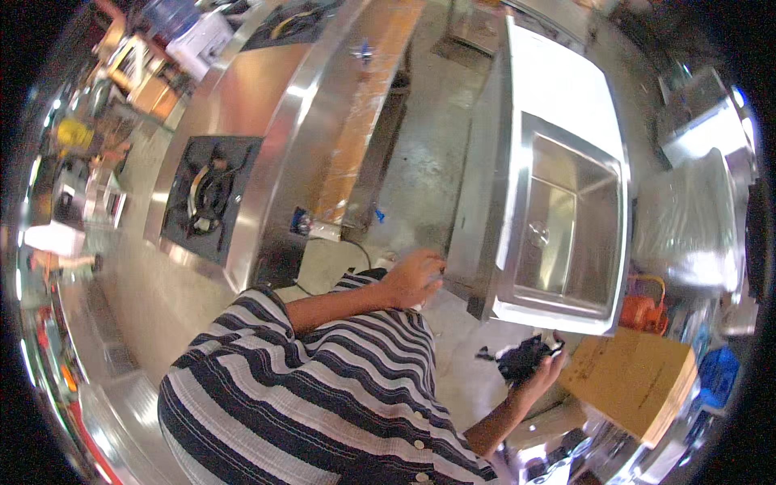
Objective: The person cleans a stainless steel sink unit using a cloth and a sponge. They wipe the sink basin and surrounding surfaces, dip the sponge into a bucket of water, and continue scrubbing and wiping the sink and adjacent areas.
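Ahead of me a stove counter (242, 95) stands left and a sink unit (566, 85) right, my left hand (414, 279) near the gap between them, with a cardboard box (634, 376) to the right of my right hand (545, 375).

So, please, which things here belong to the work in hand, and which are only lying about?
In the work, judging by the hands:
black item, kind unclear, in the right hand
sink unit, probably, near the left hand

Apparently just lying about:
cardboard box
stove
plastic-wrapped item
water dispenser
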`<control>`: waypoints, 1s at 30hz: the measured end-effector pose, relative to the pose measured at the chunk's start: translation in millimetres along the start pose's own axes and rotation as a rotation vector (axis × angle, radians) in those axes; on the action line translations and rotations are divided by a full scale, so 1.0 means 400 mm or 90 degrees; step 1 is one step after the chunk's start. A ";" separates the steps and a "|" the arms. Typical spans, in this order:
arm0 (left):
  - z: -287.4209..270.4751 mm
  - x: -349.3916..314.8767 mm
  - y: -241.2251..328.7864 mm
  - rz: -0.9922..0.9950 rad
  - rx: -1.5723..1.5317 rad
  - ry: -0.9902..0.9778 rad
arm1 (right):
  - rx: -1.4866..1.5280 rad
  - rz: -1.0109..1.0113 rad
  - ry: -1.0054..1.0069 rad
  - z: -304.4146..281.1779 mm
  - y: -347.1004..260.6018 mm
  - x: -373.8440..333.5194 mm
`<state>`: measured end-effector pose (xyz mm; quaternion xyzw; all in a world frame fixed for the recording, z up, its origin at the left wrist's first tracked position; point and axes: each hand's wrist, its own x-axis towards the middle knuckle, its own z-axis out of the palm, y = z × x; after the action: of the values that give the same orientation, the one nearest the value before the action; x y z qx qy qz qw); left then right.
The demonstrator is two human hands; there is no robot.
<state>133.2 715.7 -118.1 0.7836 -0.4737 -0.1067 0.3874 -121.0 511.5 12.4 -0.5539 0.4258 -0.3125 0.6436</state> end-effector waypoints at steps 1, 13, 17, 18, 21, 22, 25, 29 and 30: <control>-0.016 -0.041 -0.021 -0.067 0.013 0.009 | 0.031 -0.016 -0.134 0.066 -0.049 0.008; -0.315 -0.321 -0.089 -0.353 -0.072 0.112 | 0.035 0.242 -0.321 0.742 0.180 0.008; -0.392 -0.320 -0.060 -0.364 -0.110 0.135 | 0.084 0.285 -0.376 0.908 0.264 0.025; -0.408 -0.324 -0.060 -0.362 -0.087 0.155 | 0.081 0.301 -0.382 0.943 0.271 0.016; -0.471 -0.259 -0.031 -0.309 -0.101 0.194 | 0.101 0.345 -0.383 1.071 0.283 0.071; -0.489 -0.225 -0.022 -0.299 -0.118 0.195 | 0.123 0.372 -0.370 1.107 0.331 0.128; -0.538 -0.143 -0.044 -0.312 -0.070 0.218 | 0.139 0.425 -0.351 1.238 0.379 0.227; -0.603 0.062 -0.088 -0.345 -0.022 0.258 | -0.280 0.000 -0.451 1.394 0.520 0.402; -0.607 0.123 -0.117 -0.367 -0.017 0.267 | -0.397 -0.128 -0.502 1.414 0.545 0.437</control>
<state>319.8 809.8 22.9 0.8850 -0.1417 -0.0544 0.4402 447.0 653.5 -222.9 -0.8335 0.1682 0.0019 0.5263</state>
